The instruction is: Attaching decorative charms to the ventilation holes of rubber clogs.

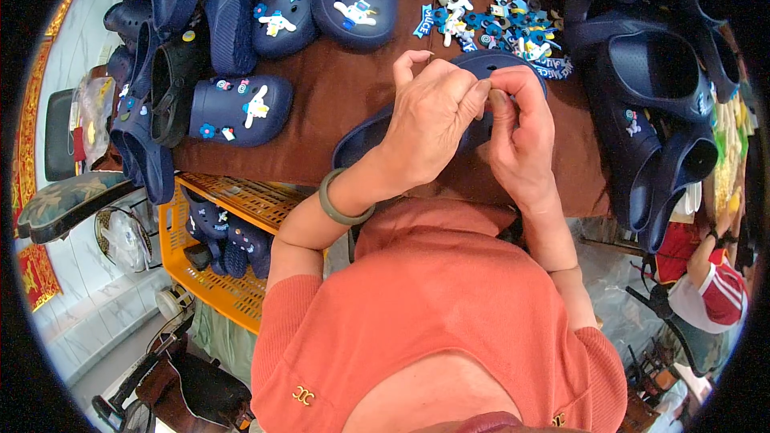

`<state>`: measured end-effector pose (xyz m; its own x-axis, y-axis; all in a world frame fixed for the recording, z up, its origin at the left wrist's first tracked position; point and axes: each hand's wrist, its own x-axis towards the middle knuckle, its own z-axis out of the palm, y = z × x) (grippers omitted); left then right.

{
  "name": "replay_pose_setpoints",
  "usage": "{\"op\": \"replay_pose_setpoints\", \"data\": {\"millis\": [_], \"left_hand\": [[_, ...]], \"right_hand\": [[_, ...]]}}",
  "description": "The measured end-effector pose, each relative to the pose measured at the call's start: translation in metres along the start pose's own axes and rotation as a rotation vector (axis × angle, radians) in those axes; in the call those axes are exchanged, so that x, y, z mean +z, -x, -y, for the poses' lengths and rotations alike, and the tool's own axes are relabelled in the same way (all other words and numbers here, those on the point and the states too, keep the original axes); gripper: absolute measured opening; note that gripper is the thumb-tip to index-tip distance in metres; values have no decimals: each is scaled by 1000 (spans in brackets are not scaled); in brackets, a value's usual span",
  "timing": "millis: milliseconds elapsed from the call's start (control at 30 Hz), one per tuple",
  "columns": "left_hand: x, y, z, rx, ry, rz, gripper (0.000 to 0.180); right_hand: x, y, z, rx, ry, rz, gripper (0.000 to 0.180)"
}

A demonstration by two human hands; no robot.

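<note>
On the table [321, 112], charms [513, 24] lie heaped toward its far side; one clog [361, 143] lies nearer its middle, beneath the left hand [429, 116] and right hand [521, 124]. More clogs [239, 112] crowd its left, stacked clogs [642, 72] its right. Below its near left edge, a basket [220, 293] holds other clogs [249, 244].

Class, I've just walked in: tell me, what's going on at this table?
A person's left hand and right hand meet, fingers pinched together, over a navy clog on a brown tabletop. Whatever they may be holding is too hidden to tell. Beyond the hands lies a pile of small charms; to the left sits a decorated clog.
</note>
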<state>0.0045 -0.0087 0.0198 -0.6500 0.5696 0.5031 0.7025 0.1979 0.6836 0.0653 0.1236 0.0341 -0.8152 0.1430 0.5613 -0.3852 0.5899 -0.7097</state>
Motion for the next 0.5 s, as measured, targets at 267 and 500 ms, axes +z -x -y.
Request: {"op": "replay_pose_setpoints", "data": {"millis": [267,500], "left_hand": [[5,-1,0,110,-149,-101,22],[-5,-2,4,-151,304,45,27]], "right_hand": [[5,-1,-4,94,-58,20,5],[0,1,-4,382,-602,47,10]]}}
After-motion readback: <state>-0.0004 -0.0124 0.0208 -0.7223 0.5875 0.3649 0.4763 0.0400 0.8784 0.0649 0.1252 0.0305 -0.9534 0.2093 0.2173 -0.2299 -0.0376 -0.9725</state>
